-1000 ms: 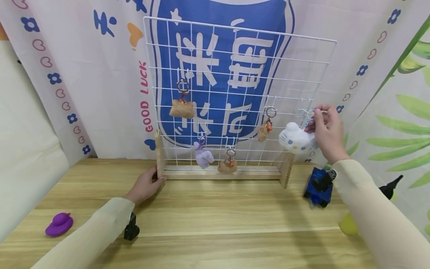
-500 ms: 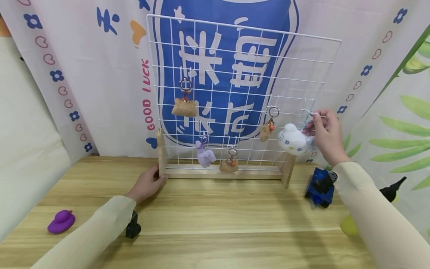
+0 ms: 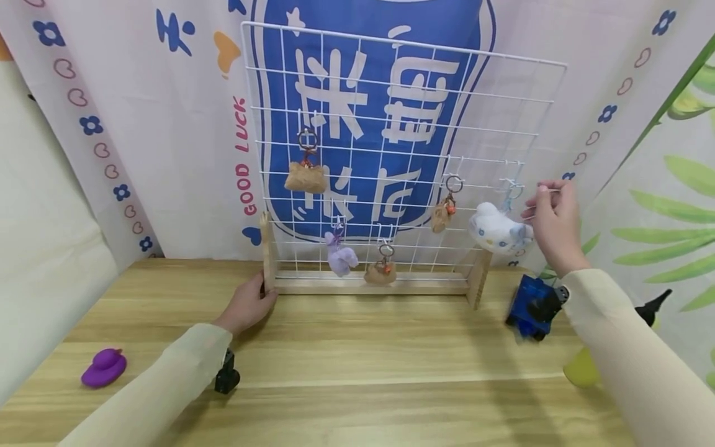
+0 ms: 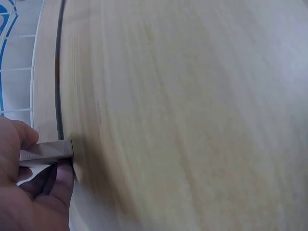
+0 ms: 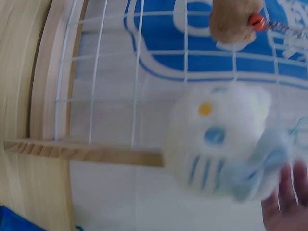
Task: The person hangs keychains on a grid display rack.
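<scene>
A white cat-face plush keychain (image 3: 499, 228) with a pale blue bow hangs from a hook on the right side of a white wire grid (image 3: 404, 44). Just right of it, my right hand (image 3: 557, 230) has loosely bent fingers with nothing between them; its fingertips (image 5: 286, 187) show beside the bow in the right wrist view. My left hand (image 3: 246, 304) grips the left wooden upright (image 4: 48, 151) of the grid's stand, thumb and fingers on opposite sides. Brown plush keychains (image 3: 306, 178) and a purple plush keychain (image 3: 341, 256) also hang on the grid.
The stand's wooden base (image 3: 368, 287) rests at the back of the table, before a printed curtain. At left lies a purple duck-like toy (image 3: 105, 368). A blue object (image 3: 525, 301) and a yellow bottle (image 3: 581, 367) stand at right, partly behind my right arm.
My right hand has let go of the white plush keychain's blue strap and drawn back to the right. The plush now hangs freely, turned slightly. My left hand keeps its hold.
</scene>
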`<state>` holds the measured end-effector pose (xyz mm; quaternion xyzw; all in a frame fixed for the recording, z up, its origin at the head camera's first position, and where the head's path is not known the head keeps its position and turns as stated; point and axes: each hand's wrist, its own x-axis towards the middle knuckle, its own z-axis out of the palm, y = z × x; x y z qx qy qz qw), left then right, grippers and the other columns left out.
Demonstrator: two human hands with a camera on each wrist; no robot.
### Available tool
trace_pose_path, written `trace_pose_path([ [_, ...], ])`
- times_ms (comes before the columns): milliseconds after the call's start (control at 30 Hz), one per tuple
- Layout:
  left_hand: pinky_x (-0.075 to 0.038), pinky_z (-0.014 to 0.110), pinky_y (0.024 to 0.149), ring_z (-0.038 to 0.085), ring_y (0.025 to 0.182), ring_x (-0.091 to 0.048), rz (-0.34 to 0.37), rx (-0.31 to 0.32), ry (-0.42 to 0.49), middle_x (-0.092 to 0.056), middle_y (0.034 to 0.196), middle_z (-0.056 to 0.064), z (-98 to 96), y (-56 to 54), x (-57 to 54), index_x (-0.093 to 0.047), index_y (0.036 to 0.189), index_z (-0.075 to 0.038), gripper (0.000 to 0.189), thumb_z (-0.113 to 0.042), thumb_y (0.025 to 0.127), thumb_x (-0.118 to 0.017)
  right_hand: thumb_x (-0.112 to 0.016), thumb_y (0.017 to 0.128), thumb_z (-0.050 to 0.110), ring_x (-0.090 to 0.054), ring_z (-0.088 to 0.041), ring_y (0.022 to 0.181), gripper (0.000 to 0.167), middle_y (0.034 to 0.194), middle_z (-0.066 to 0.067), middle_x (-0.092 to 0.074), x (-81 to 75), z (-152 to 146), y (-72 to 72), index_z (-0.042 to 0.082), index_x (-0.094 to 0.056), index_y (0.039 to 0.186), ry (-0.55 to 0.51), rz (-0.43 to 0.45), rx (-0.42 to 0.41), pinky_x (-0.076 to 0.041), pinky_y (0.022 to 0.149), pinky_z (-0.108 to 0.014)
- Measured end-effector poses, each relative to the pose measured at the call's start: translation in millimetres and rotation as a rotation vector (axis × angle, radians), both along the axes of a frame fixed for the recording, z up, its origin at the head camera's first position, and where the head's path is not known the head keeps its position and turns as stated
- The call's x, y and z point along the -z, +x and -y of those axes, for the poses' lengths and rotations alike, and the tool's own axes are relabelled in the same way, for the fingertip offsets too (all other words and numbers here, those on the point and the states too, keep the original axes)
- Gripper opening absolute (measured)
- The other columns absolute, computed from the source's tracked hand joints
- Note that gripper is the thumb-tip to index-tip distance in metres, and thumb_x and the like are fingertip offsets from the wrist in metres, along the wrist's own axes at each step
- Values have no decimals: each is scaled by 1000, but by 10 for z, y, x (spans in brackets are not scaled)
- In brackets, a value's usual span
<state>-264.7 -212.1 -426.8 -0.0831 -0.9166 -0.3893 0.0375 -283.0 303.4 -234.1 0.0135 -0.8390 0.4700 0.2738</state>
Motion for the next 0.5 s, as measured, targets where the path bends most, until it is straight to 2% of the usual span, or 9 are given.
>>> trace_pose_path([
  [100, -56, 59, 100, 46, 121, -62, 14, 3, -4, -56, 138, 41, -4, -7, -16, -36, 148, 20, 57, -11, 104, -53, -27, 114, 34, -54, -2, 84, 23, 99, 14, -48, -66, 86, 80, 28, -41, 132, -58, -70, 106, -50, 75, -12],
  [200, -57, 57, 98, 44, 116, -64, 20, 10, 3, -59, 135, 40, 24, -14, -17, -40, 146, 20, 55, -12, 103, -55, -29, 114, 31, -51, -4, 83, 23, 98, 14, -46, -119, 201, 192, 25, -44, 132, -79, -199, 115, -47, 75, -14],
  [267, -58, 56, 97, 43, 114, -65, 16, 13, 13, -62, 132, 38, 65, 1, -9, -45, 142, 19, 51, -13, 104, -56, -32, 114, 28, -51, -5, 83, 23, 96, 14, -48, -126, 296, 278, 21, -49, 129, -42, -296, 63, -47, 76, -15],
  [333, -60, 55, 95, 43, 113, -67, 9, 20, 25, -64, 129, 37, 106, 26, -5, -49, 139, 18, 48, -16, 105, -56, -36, 114, 23, -53, -5, 83, 26, 95, 11, -53, -109, 395, 366, 10, -56, 123, 23, -391, -25, -48, 78, -14],
  [433, -61, 53, 95, 41, 113, -68, -14, 24, 8, -66, 128, 33, 151, 87, -42, -51, 139, 15, 48, -21, 108, -55, -41, 111, 12, -56, 0, 84, 30, 92, -3, -64, -44, 517, 479, -9, -63, 108, 187, -526, -174, -49, 79, -10],
  [500, -62, 53, 93, 40, 112, -70, -46, -1, -39, -68, 128, 30, 167, 144, -110, -52, 141, 12, 49, -25, 110, -52, -45, 108, 4, -59, -1, 86, 27, 91, -14, -69, 27, 572, 540, -15, -64, 102, 312, -587, -277, -49, 82, -8],
])
